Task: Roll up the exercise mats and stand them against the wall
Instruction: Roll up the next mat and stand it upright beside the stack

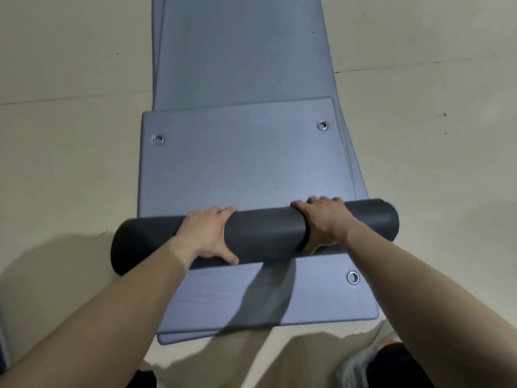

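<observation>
Looks like a gym or exercise room: blue mats point(237, 163) with metal eyelets point(158, 139) stacked on a bare beige floor point(70, 135).

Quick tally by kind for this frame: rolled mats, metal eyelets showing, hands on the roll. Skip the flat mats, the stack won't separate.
rolled mat: 1
metal eyelets: 3
hands gripping the roll, left hand and right hand: 2
Total: 6
</observation>
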Demonstrator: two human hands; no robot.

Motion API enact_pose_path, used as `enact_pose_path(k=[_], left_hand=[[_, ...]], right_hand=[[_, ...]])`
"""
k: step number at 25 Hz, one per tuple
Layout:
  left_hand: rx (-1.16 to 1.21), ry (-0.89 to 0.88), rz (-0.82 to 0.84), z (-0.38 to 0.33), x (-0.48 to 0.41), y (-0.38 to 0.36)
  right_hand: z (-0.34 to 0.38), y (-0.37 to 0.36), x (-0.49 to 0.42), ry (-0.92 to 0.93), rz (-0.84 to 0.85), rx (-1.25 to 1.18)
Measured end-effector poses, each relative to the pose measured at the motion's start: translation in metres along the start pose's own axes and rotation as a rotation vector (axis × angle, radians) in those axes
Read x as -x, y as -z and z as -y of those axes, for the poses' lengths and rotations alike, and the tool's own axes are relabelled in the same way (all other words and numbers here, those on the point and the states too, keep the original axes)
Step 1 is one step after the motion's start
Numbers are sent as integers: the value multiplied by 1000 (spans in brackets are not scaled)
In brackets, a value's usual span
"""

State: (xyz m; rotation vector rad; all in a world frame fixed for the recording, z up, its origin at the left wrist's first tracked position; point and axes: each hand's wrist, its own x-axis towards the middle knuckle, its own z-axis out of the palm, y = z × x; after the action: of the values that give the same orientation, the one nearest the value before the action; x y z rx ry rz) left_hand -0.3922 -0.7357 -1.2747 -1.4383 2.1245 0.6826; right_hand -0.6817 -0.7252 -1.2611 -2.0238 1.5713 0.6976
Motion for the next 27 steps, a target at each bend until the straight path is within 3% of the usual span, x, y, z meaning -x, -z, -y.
enact_pose_path(k=[4, 7, 9, 11, 12, 14, 18, 23, 27], left_hand=[[7, 4, 68, -11, 34, -21], [148, 47, 197, -9, 27, -3], [167, 82, 72, -10, 33, -3], [68, 158, -238, -18, 54, -23], [22, 198, -299, -23, 64, -35], [-35, 224, -236, -24, 63, -47], [34, 206, -225, 13, -8, 8], [-98, 42, -298, 34, -35, 30], [8, 67, -221, 22, -15, 28]], right_hand=[[40, -55, 61, -73, -127, 6], [73, -87, 89, -132, -119, 46], [71, -78, 72, -125, -93, -30], [56, -46, 36, -114, -100, -117], [49, -25, 17, -95, -75, -143], [42, 3, -5, -61, -78, -154], [16, -9, -10, -57, -489, -17], [-1, 8, -48, -5, -478, 175], [14, 22, -23, -16, -290, 204]])
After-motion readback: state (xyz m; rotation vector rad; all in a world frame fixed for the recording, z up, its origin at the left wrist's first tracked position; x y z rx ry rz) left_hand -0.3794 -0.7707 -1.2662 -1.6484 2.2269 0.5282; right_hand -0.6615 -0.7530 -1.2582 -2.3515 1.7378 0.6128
